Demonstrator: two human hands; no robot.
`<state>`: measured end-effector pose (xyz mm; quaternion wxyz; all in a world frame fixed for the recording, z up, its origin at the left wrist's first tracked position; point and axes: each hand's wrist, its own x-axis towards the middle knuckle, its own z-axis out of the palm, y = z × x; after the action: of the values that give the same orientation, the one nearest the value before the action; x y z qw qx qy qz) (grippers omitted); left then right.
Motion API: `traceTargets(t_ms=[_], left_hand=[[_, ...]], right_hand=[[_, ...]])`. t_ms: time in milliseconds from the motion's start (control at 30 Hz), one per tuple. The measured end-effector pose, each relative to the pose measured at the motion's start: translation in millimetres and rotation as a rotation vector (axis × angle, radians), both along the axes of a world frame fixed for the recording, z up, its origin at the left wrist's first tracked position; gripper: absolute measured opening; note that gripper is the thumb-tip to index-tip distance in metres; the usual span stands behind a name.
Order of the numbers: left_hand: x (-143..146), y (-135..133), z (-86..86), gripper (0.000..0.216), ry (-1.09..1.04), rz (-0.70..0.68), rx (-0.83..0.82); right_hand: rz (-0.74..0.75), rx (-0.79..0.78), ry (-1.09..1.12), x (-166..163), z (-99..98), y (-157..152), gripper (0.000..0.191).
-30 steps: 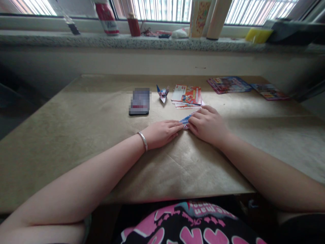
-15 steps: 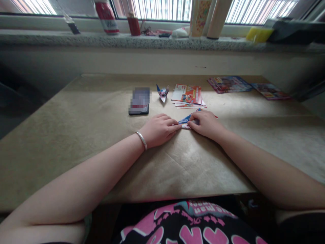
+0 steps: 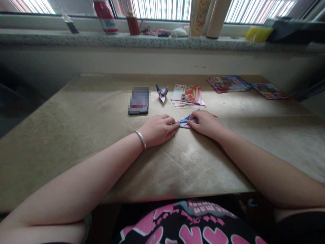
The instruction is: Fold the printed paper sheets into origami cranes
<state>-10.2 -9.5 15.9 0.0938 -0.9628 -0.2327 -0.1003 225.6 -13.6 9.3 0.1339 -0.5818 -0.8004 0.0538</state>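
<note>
A small folded paper [image 3: 183,121], blue and white with print, lies on the table in front of me, partly covered by my fingers. My left hand [image 3: 159,130], with a silver bangle at the wrist, rests to its left. Its fingers are close together, and their tips hold the paper's narrow left end. From the right, my right hand [image 3: 207,123] is closed on the paper, thumb and fingertips pressing it down. A red-edged corner of it shows beyond the knuckles. Past my hands stands a folded paper crane [image 3: 162,93].
A phone [image 3: 139,100] lies left of the crane. To the crane's right is a stack of printed paper sheets [image 3: 188,94]. More colourful cards [image 3: 230,84] lie at the back right of the table [image 3: 76,128]. Bottles and other items stand on the stone windowsill [image 3: 152,41].
My left fingertips have drawn back slightly to the left, and more of the paper's left end shows. My right hand stays on the paper nearly unmoved.
</note>
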Motion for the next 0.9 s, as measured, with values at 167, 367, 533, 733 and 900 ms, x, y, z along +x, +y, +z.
traceTargets(t_ms=[167, 367, 533, 733, 900], left_hand=[[-1, 1, 0.6, 0.032, -0.020, 0.004, -0.012], [-2, 2, -0.4, 0.031, -0.035, -0.019, -0.001], [-2, 2, -4.1, 0.035, -0.026, -0.044, 0.022], [-1, 3, -5.7, 0.037, -0.019, -0.051, 0.022], [-1, 2, -2.2, 0.036, -0.029, -0.046, 0.006]], right_hand=[[0.001, -0.001, -0.001, 0, -0.6, 1, 0.018], [-0.008, 0.036, -0.063, -1, 2.8, -4, 0.020], [0.017, 0.324, -0.327, -12, 7.7, -22, 0.031], [0.020, 0.273, -0.297, -20, 4.7, -21, 0.033], [-0.076, 0.107, -0.170, -14, 1.6, -9, 0.029]])
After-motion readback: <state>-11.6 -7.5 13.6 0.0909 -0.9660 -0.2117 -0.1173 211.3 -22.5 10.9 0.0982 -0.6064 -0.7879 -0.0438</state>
